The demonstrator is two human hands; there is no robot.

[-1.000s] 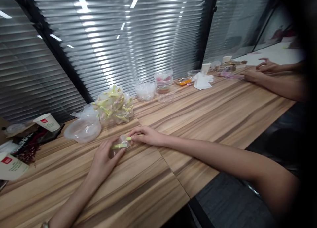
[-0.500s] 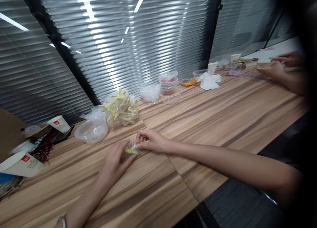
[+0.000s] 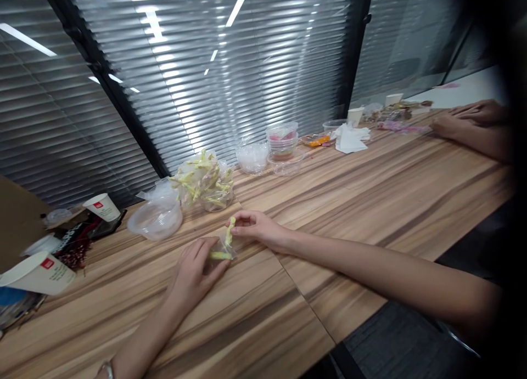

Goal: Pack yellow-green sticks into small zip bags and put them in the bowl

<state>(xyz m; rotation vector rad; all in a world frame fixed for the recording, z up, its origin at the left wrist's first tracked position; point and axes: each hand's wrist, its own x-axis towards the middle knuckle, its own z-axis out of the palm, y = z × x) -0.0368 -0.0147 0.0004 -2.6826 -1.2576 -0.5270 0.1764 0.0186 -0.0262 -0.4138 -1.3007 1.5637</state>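
Observation:
My left hand [image 3: 192,268] rests on the table, its thumb and fingers closed around a small clear plastic bag [image 3: 233,249]. A yellow-green strip [image 3: 219,255] lies inside that bag. Between the thumb and fingertips of my right hand [image 3: 263,231] is a slim yellow twisted piece [image 3: 230,232], held upright at the bag's mouth. Whether its lower end sits inside the bag or just behind it, I cannot tell. Behind both hands stands a heap of similar yellow pieces [image 3: 202,180] in clear plastic, beside a clear round plastic bowl [image 3: 154,220].
Along the window blinds stand stacked clear tubs [image 3: 282,140], an orange packet [image 3: 319,141] and white tissues [image 3: 349,137]. Paper cups [image 3: 49,273] and dark odds and ends crowd the left end. At the far right, another person's hands [image 3: 461,121] rest on the table.
My right hand has lifted slightly, and the yellow piece in it now shows upright above the bag. My left hand keeps its hold on the bag. The other person's hands have come closer together.

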